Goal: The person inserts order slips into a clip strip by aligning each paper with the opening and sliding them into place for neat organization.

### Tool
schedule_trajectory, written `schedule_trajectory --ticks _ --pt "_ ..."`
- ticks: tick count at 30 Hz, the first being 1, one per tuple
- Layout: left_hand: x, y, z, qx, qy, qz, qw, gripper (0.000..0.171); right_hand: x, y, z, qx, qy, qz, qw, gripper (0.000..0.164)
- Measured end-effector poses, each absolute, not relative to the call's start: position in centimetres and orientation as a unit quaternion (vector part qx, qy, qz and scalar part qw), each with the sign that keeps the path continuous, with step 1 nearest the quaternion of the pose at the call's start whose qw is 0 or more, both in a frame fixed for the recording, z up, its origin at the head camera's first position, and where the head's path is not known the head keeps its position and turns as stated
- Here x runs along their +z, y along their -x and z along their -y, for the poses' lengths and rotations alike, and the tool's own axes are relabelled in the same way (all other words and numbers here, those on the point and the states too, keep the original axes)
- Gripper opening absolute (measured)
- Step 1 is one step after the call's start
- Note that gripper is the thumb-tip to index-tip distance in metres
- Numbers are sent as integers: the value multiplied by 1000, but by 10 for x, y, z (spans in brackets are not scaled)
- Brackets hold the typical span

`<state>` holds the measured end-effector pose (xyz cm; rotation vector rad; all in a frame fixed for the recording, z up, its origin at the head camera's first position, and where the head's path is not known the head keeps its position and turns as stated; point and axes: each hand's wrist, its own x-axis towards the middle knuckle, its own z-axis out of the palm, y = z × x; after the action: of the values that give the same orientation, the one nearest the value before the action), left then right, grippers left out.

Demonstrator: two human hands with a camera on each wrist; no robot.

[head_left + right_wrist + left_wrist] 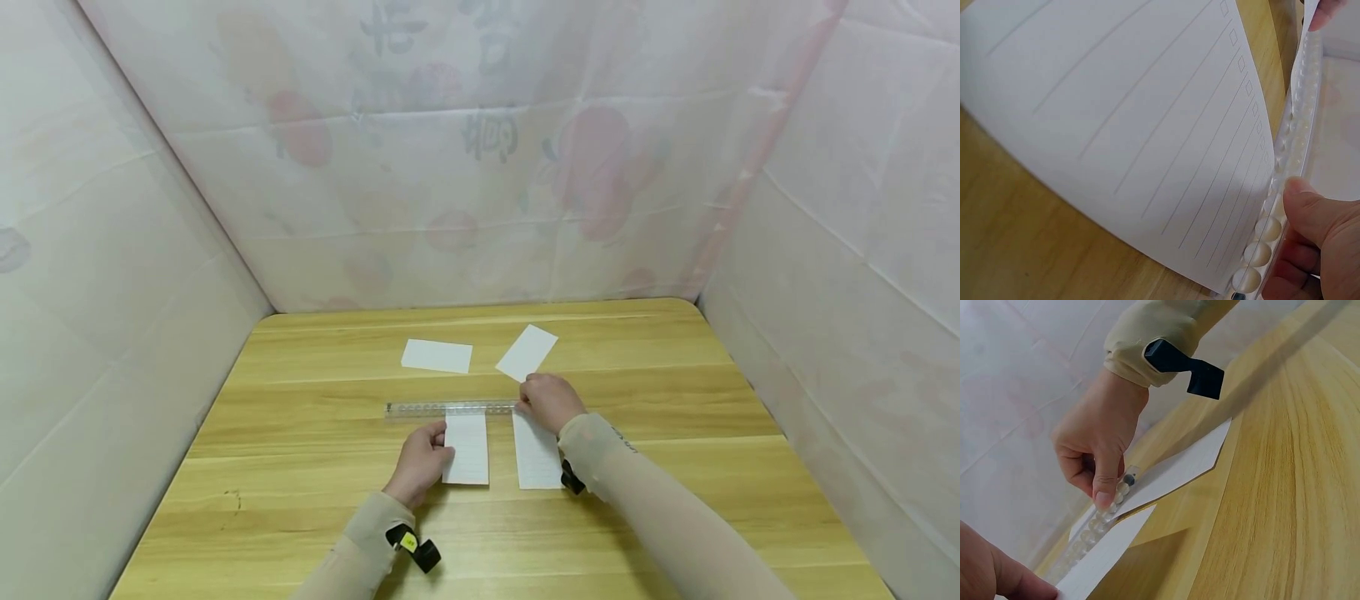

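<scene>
A long clear plastic strip, ruler-like with a row of round shapes (420,409), lies crosswise on the table. My right hand (551,402) pinches its right end, thumb (1105,490) on the near side and fingers curled behind. Two lined paper slips meet the strip along their far edges. The left slip (467,450) has my left hand (420,462) at its left edge, with the thumb over the paper and fingers beside it. The right slip (1147,137), with small printed boxes along one side, lies below my right hand.
Two blank-looking white slips lie farther back, one at the left (437,356) and one tilted at the right (528,353). Pale printed cloth (450,208) stands around the wooden table (637,533) at the back and both sides.
</scene>
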<state>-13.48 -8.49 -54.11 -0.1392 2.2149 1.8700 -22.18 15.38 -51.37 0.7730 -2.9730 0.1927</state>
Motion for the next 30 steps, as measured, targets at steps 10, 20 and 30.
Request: schedule_trajectory --ticks 10,20,30 --pt "-539 134 81 640 42 -757 123 57 -513 221 -153 58 -249 966 35 15" --pt "-539 134 77 635 35 -762 121 57 -514 222 -154 58 -251 966 35 15" --pt "-539 135 76 625 33 -770 124 56 -515 223 -155 57 -251 966 32 16"
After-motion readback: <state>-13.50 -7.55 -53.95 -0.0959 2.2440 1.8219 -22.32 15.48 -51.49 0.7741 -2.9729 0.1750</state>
